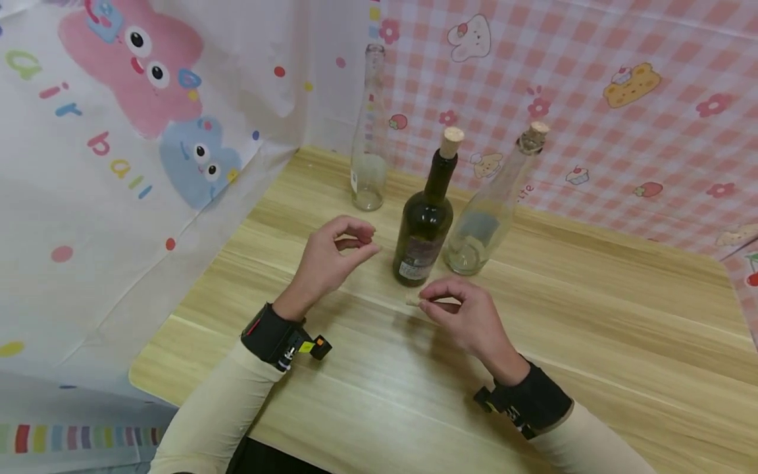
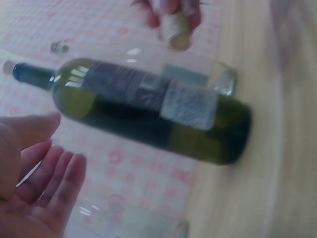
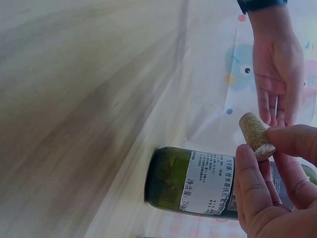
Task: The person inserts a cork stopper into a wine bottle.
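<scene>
Between thumb and fingertips, my right hand (image 1: 464, 316) pinches a cork (image 3: 256, 135), held up in front of the dark green wine bottle (image 1: 422, 227). My left hand (image 1: 331, 257) is raised to the left of that bottle, thumb and fingers loosely bent with a gap between them and nothing held. The green bottle stands upright with a cork (image 1: 452, 141) in its neck. Just right of it, a clear bottle (image 1: 482, 220) has its own cork (image 1: 537, 130) in the mouth. Farther back on the left stands another clear bottle (image 1: 370, 164) with an uncorked mouth.
The wooden tabletop (image 1: 367, 395) carries the bottles near its back edge. Behind it hangs a pink checked cloth (image 1: 574, 52), and a white printed cloth (image 1: 249, 99) hangs at the left. A black band with a small camera (image 1: 320, 347) sits on the left wrist; the right wrist wears one too.
</scene>
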### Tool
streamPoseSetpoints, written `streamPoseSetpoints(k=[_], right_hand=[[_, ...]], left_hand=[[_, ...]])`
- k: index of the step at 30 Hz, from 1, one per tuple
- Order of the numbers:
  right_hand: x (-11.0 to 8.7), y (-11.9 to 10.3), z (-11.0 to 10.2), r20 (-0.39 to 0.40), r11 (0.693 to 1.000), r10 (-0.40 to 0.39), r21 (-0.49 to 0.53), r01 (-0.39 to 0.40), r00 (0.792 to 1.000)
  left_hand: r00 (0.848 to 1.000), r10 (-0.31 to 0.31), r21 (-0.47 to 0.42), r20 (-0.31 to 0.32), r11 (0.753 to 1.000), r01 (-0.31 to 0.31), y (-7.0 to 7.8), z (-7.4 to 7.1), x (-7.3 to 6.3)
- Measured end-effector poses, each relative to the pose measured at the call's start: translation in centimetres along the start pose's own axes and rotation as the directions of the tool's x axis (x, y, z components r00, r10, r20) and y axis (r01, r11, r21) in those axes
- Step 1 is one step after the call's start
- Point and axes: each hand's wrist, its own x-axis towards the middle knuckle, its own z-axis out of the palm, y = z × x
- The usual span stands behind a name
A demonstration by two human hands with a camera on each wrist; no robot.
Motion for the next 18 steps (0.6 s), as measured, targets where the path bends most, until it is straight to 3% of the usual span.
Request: streamPoseSetpoints(k=[6,10,18], right_hand=[[-0.2,0.1,-0.2,-0.009,1.0,-0.005,0.004,0.005,1.0],[-0.4,0.1,-0.5,-0.015,1.0,0.01,-0.006,-0.01,1.0],[-1.2,0.3,-0.7,-0.019,0.999,0.046,0.0,-0.046,0.999]], left_hand=[[0.982,0.071,-0.024,-0.174,0.997,-0.076,0.7,-1.1,3.6],[0.965,0.094,-0.026,-0.244,0.994,-0.104,0.7,-1.6,6.1],[0.948,0.043,-0.008,-0.316,0.999,-0.048,0.0,-1.8,10.3]])
